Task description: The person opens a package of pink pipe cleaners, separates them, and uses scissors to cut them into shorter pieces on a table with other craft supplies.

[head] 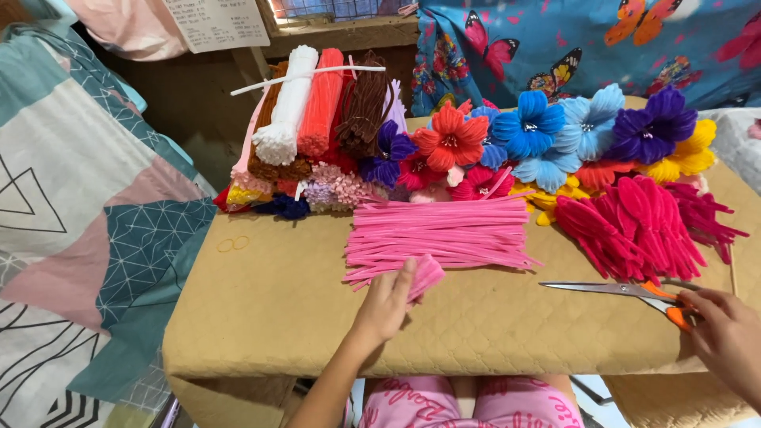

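While the left hand (386,305) pressed flat, fingers spread and closed on nothing, over the near end of the pink pipe cleaners (444,238), it seemed to be pinning them so the loose pile would not scatter. That pile lay at the middle of the bench (277,317), its long axis running from nine o'clock to three. At four o'clock the right hand (729,341) closed its grip on the orange handles of the scissors (618,292) (blades shut, as far as I could tell), whose tips pointed toward nine o'clock, at the pile. Finished flowers (547,127) stood along twelve o'clock.
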